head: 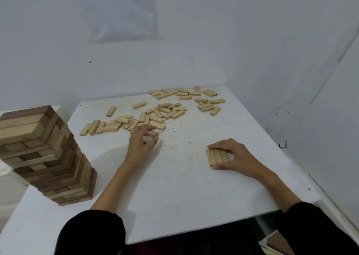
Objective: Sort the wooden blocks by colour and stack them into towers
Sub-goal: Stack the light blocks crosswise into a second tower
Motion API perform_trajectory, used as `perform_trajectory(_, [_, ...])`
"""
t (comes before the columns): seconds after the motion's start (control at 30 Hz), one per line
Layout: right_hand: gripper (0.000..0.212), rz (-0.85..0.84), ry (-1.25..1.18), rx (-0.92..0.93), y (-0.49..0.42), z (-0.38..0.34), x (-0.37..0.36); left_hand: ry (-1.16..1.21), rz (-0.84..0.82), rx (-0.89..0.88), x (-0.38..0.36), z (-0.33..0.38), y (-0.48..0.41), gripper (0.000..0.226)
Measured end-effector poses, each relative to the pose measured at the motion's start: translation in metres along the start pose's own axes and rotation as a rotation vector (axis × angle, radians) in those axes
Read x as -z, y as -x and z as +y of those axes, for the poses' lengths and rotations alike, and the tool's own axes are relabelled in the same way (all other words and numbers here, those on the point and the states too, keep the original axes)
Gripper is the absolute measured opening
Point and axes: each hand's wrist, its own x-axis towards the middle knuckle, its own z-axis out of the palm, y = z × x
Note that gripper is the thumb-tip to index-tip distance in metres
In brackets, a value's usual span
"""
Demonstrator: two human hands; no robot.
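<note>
Head cam looking down at a white square table [174, 196] shoved into a white corner. On the near left stands a tall tower of mixed light and dark brown wooden blocks [48, 153], a bit twisted as it goes up. The far side has a loose scatter of pale wooden blocks [155, 115], running from left of middle to the far right corner. Right hand [237, 157] sits right of centre, pinching a row of three pale blocks [216, 156] laid side by side on the table, thumb on the near ends and fingers on the far ends. Left hand [138, 144] is at the near edge of the scatter, fingers curled by a single pale block [153, 133], but it's blurry so I can't tell if it's actually got hold of it. Black sleeves [93, 233] on both arms, and a printed sheet of paper [120, 12] on the far wall.
</note>
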Motion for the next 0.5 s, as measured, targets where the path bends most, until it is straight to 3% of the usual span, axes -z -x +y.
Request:
perform_trajectory(0.17, [0.056,0.018,-0.009,-0.040,0.010,0.010,0.014,-0.338,0.027,-0.072,-0.007,-0.013,-0.017,0.042])
perform_trajectory(0.3, [0.056,0.024,-0.025,-0.071,0.014,0.015,0.022,-0.446,-0.041,-0.025,-0.006,-0.015,-0.020,0.056])
perform_trajectory(0.5, [0.057,0.005,-0.025,-0.087,0.015,0.016,0.025,-0.475,-0.044,-0.033,-0.006,-0.019,-0.022,0.045])
